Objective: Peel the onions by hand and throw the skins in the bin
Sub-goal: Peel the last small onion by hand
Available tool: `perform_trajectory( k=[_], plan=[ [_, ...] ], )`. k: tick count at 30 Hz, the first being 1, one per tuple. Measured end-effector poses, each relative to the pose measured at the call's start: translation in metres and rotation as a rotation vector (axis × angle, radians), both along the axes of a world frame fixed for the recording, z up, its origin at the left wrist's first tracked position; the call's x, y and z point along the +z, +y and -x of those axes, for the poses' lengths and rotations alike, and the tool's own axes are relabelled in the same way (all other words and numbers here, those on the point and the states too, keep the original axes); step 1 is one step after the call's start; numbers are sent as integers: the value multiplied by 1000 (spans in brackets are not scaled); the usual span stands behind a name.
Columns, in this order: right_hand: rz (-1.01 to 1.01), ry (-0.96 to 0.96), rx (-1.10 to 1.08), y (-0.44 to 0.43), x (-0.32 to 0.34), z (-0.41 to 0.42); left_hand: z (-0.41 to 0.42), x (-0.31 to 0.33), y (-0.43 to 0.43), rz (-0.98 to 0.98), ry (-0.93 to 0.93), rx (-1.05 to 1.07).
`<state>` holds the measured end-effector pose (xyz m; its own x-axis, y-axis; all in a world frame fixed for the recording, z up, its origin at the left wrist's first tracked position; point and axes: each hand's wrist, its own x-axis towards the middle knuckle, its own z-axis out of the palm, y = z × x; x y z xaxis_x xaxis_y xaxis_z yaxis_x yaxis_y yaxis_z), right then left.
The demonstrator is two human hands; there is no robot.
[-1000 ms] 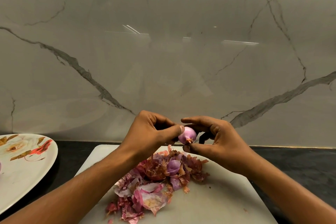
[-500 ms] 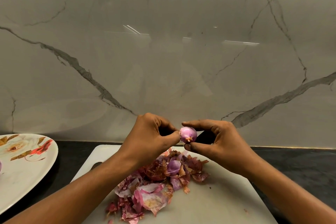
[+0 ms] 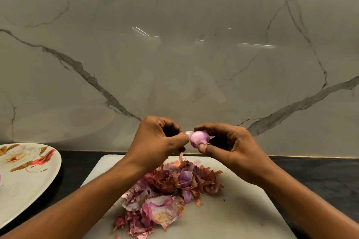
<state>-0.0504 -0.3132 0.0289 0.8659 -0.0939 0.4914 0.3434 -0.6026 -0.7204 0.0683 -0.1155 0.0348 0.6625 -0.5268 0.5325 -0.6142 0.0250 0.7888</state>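
Above the board (image 3: 242, 209), the right hand (image 3: 233, 147) pinched one small onion (image 3: 200, 138) between thumb and forefinger, while the left hand (image 3: 157, 141) pinched a pale flap (image 3: 188, 133) of peel at its left side. One heap of purple skins (image 3: 167, 194) lay on the single white board below, which sat on a dark counter (image 3: 320, 176). One floral plate (image 3: 25, 186) stood at the left edge. Behind rose a grey-veined marble wall (image 3: 174, 54).

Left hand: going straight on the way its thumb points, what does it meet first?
The thumb of the left hand points right, at the onion pinched by the right hand. It would press into that onion at once; both seem at one depth, though one view cannot confirm it.
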Motion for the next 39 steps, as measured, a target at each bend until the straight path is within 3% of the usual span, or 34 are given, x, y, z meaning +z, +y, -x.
perform_trajectory(
  k=[6, 16, 23, 39],
  plan=[
    [-286, 26, 73, -2, 3, -3, -2, 1, 0, 14, 104, 13],
    [-444, -3, 67, -6, 10, -1, -4, 4, 1, 3, 165, 33],
    [-341, 0, -12, -4, 4, -4, 0, 1, 0, -80, 110, -111],
    [-15, -24, -87, 6, 2, 0, 2, -1, -3, -44, 87, -60]
  ],
)
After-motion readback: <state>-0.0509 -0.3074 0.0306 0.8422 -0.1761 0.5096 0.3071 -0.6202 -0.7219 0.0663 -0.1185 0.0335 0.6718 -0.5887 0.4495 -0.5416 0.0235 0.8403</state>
